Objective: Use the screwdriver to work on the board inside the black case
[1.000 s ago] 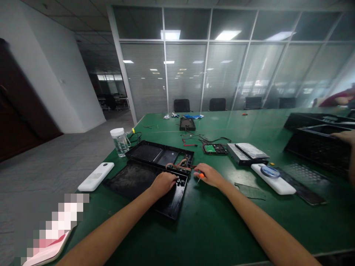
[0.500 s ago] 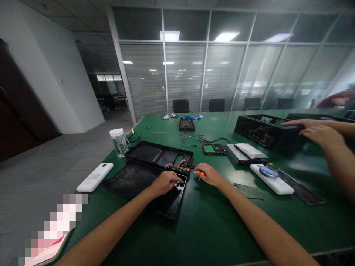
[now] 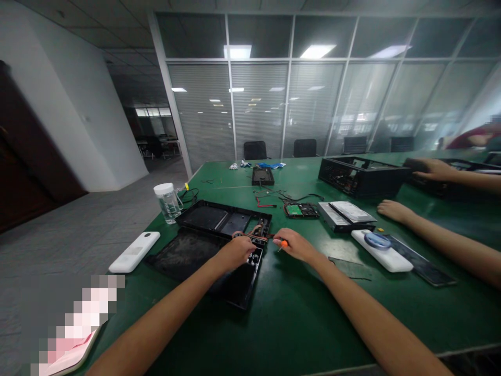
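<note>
My left hand (image 3: 236, 253) is closed, its fingertips at the edge of a glossy black panel (image 3: 240, 292); what they pinch is hidden. A black open casing (image 3: 203, 214) lies just beyond, with brown-orange wires (image 3: 258, 235) coming out of its right end toward my right hand (image 3: 295, 244). That hand is closed around a small orange-handled screwdriver (image 3: 284, 244), its thin shaft pointing down-left. The wire ends reach its fingertips, and I cannot tell whether they are gripped. Under my left forearm and hand lies a dusty black cover (image 3: 180, 253).
A circuit board (image 3: 299, 210), a silver-and-black drive unit (image 3: 346, 215) and a white device (image 3: 381, 253) with a blue round item lie rightward. A co-worker's hands (image 3: 395, 210) are near a black computer case (image 3: 364, 177). A water bottle (image 3: 167, 203) and white power bank (image 3: 135, 251) stand left.
The co-worker's hands have come off the near black case, which has shifted left; one hand now rests on the table. My left hand moved slightly, and the glossy panel tilted a little.
</note>
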`<state>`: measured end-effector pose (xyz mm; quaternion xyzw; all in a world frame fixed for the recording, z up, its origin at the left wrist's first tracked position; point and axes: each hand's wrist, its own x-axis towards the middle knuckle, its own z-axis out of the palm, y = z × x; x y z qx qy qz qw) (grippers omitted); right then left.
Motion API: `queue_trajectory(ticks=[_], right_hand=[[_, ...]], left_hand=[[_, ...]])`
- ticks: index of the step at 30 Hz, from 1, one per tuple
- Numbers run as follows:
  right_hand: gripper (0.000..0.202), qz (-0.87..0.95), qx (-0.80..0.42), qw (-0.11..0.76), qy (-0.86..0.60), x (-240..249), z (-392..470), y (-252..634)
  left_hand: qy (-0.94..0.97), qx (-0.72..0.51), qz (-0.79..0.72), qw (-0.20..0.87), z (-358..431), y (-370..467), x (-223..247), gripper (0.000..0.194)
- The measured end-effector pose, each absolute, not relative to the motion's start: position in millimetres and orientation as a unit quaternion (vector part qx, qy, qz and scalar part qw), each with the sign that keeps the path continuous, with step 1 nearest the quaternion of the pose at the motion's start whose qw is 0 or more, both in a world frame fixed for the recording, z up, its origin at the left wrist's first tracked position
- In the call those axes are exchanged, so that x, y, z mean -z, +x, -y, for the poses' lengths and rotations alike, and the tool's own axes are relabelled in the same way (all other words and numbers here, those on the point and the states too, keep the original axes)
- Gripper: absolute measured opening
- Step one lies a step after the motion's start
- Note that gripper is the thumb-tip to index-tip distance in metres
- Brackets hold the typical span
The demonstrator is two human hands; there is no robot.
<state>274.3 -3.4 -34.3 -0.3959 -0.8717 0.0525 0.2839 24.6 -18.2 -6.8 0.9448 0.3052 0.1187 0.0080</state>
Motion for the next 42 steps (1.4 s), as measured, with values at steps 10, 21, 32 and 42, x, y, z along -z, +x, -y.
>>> queue_trajectory(ticks=[10,21,32,42], right_hand=[[0.031,0.855,-0.052,0.271,-0.438,34,2,276],[0.019,0.731,-0.220,0.378,-0.523,26,-10,283],[0.030,0.677,-0.278,0.490,-0.473,-7,11,290],[0.027,0.728,-0.129,0.481,-0.471,12,19,259]], left_hand=[[0.942,-0.139,-0.304,-0.035,25,23,29,0.022],[0.938,-0.156,-0.309,-0.022,21,25,31,0.020],[0.956,-0.142,-0.258,0.000,24,23,30,0.020],[0.920,-0.191,-0.328,0.095,22,21,34,0.034]])
